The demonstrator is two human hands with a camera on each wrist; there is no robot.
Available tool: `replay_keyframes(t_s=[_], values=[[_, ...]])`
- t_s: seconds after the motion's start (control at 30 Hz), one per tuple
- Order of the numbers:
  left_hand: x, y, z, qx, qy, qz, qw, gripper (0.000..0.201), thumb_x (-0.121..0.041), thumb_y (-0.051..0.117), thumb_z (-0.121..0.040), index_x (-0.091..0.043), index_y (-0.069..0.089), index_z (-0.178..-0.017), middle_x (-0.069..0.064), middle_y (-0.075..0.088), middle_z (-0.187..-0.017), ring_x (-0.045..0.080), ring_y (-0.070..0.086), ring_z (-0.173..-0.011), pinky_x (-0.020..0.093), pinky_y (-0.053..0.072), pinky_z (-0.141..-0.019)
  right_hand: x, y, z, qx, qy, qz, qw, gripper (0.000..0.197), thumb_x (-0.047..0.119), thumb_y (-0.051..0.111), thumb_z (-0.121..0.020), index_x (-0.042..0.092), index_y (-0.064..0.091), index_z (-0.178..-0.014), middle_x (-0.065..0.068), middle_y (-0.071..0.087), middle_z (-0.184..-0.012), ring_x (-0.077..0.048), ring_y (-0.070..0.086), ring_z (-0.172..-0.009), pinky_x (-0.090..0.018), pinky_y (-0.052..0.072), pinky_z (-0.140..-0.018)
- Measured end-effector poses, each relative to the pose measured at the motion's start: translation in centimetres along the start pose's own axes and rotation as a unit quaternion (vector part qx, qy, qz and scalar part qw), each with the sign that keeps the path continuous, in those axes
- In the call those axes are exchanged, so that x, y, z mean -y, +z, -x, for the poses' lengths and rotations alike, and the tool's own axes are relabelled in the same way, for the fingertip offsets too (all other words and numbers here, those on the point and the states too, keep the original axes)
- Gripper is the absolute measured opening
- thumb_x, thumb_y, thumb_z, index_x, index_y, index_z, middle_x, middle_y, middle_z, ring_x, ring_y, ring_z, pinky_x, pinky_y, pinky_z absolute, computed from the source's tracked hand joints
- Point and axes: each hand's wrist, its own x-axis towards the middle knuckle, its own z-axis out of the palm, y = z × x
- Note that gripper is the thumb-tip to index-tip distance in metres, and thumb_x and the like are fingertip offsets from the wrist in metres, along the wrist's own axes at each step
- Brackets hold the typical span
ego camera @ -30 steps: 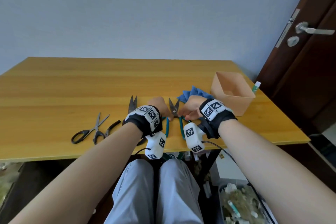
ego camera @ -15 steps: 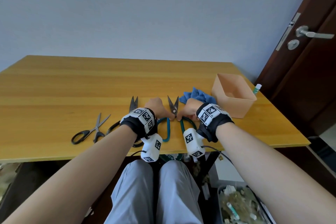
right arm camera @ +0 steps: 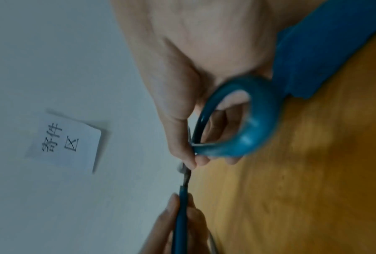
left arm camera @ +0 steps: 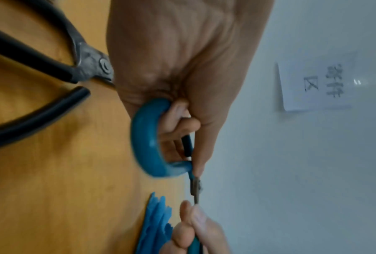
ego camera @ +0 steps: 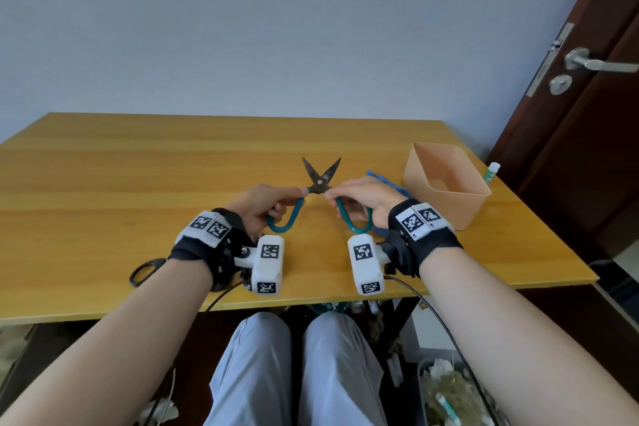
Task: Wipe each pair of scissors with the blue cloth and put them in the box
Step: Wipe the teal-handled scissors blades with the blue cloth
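Near the bench's (ego camera: 103, 183) front edge, at its left, we see a black scissor handle loop (ego camera: 147, 271) poking out from behind the left wrist; the left wrist view shows black-handled scissors (left arm camera: 52, 68) lying flat there. Our left hand (ego camera: 262, 204) curls its fingers (left arm camera: 178, 123) round one teal handle of the teal scissors (ego camera: 320, 180), and our right hand (ego camera: 363, 201) grips the other (blades spread in a V, raised above the bench). Behind the right hand lies the blue cloth (ego camera: 383, 180), just left of the box (ego camera: 446, 183) near the bench's right edge.
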Motion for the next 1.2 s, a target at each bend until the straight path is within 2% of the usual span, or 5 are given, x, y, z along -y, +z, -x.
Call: replay_keyframes(t_s=[0.2,0.53,0.7,0.87,1.2], values=[[0.3,-1.8,1.3,0.07,-0.02,0.185,0.98,0.012,-0.018,0.058,-0.1,-0.006,0.062,-0.1,-0.007,0.057,-0.065,0.005,0.025,-0.037,0.012,0.019,-0.033,-0.3,-0.3,-0.4,0.038,-0.027,-0.225,0.973,0.022,0.008,0.073,-0.087,-0.001,0.067,-0.107,-0.011,0.072,-0.088,-0.018,0.064,-0.067,-0.025,0.058,-0.067],[-0.3,-1.6,1.3,0.024,0.005,0.153,0.988,0.025,-0.03,0.057,-0.1,-0.008,0.07,-0.102,-0.005,0.059,-0.067,0.006,0.023,-0.035,0.014,0.016,-0.032,1.1,-2.7,-1.2,-0.102,-0.068,-0.353,0.928,0.022,0.024,0.059,-0.099,0.003,0.061,-0.106,-0.014,0.073,-0.094,-0.023,0.073,-0.082,-0.032,0.06,-0.069],[-0.9,-2.3,0.9,0.022,0.014,0.179,0.984,0.026,-0.031,0.06,-0.099,-0.008,0.071,-0.104,-0.004,0.058,-0.07,0.006,0.023,-0.035,0.014,0.016,-0.032,0.7,-4.6,-4.0,-0.217,-0.035,-0.071,0.973,0.013,0.021,0.057,-0.096,0.011,0.065,-0.095,-0.01,0.067,-0.109,-0.029,0.06,-0.116,-0.033,0.054,-0.081],[-0.9,-2.9,0.9,0.018,0.017,0.165,0.986,0.027,-0.03,0.06,-0.098,-0.006,0.07,-0.105,-0.004,0.055,-0.069,0.006,0.021,-0.034,0.014,0.019,-0.03,0.0,-4.7,-5.3,-0.178,0.037,0.221,0.958,0.031,0.013,0.048,-0.096,0.017,0.039,-0.067,-0.001,0.04,-0.067,-0.02,0.04,-0.064,-0.033,0.035,-0.064],[-0.3,-3.4,0.9,0.004,0.01,0.153,0.988,0.029,-0.03,0.06,-0.098,-0.005,0.07,-0.108,-0.004,0.057,-0.068,0.006,0.021,-0.035,0.014,0.019,-0.03,-1.4,-5.5,-6.7,-0.208,0.035,0.249,0.945,0.039,0.022,0.061,-0.094,0.011,0.042,-0.061,-0.004,0.041,-0.055,-0.018,0.038,-0.047,-0.026,0.029,-0.046]])
